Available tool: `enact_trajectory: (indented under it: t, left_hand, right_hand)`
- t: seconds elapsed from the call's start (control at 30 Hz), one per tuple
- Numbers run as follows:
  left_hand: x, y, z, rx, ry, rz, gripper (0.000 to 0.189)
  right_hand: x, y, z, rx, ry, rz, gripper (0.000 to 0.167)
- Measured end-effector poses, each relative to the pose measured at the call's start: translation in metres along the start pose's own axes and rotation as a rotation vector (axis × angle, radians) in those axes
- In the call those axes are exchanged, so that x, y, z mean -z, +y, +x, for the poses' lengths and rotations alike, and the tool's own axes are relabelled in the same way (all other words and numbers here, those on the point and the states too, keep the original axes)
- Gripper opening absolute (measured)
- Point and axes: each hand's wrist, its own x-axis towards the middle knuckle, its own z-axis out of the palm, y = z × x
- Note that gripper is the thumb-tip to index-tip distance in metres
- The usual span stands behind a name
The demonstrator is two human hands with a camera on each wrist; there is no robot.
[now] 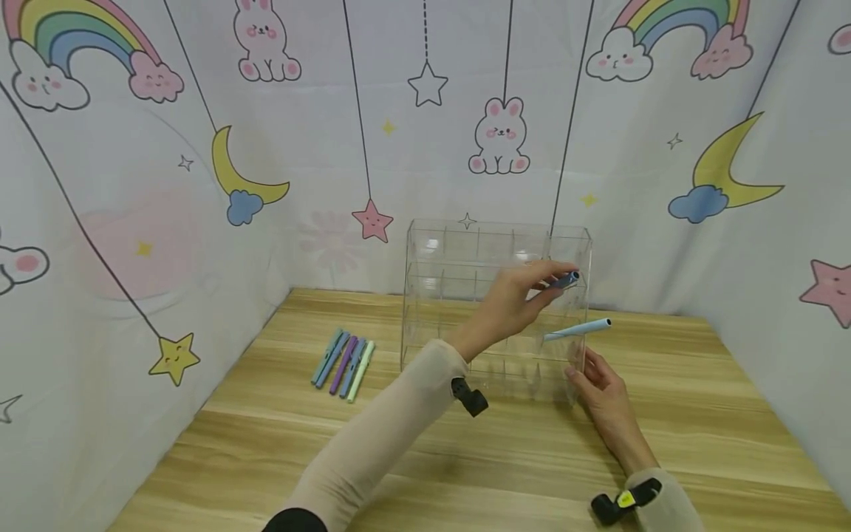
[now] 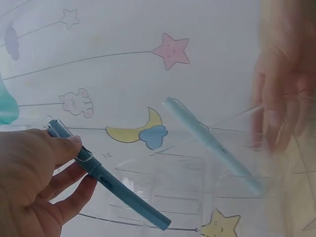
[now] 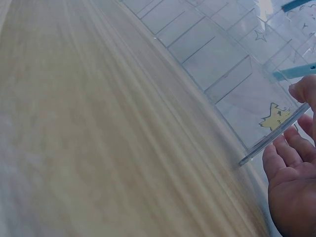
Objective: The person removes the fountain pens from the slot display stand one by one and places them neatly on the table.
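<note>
My left hand (image 1: 512, 299) pinches a dark blue clip pen (image 1: 565, 280) in front of the upper right part of a clear compartment rack (image 1: 439, 270). In the left wrist view the pen (image 2: 129, 196) lies between thumb and fingers, its clip beside the thumb and its far end pointing away. Below that hand, a light blue pen (image 1: 578, 329) rests in a right-hand compartment, one end sticking out. My right hand (image 1: 608, 399) grips the lower right edge of the rack, thumb and fingers on either side of the clear side panel (image 3: 276, 134).
To the rack's left, several pens (image 1: 343, 363) in blue, purple and pale green lie side by side on the wooden table (image 1: 266, 443). Behind the rack hangs a white curtain (image 1: 319, 133) printed with stars, moons and bunnies.
</note>
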Motion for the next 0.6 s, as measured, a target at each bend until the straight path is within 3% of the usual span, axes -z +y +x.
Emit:
enact_trajectory:
  t: [0.3, 0.6]
  left_hand:
    - [0.037, 0.022, 0.004, -0.054, 0.082, -0.021, 0.039]
    - [0.089, 0.009, -0.003, 0.009, 0.228, 0.029, 0.04]
  right_hand:
    - [0.0, -0.002, -0.003, 0.018, -0.004, 0.003, 0.066]
    - [-0.001, 0.001, -0.001, 0.01, 0.003, -0.011, 0.067]
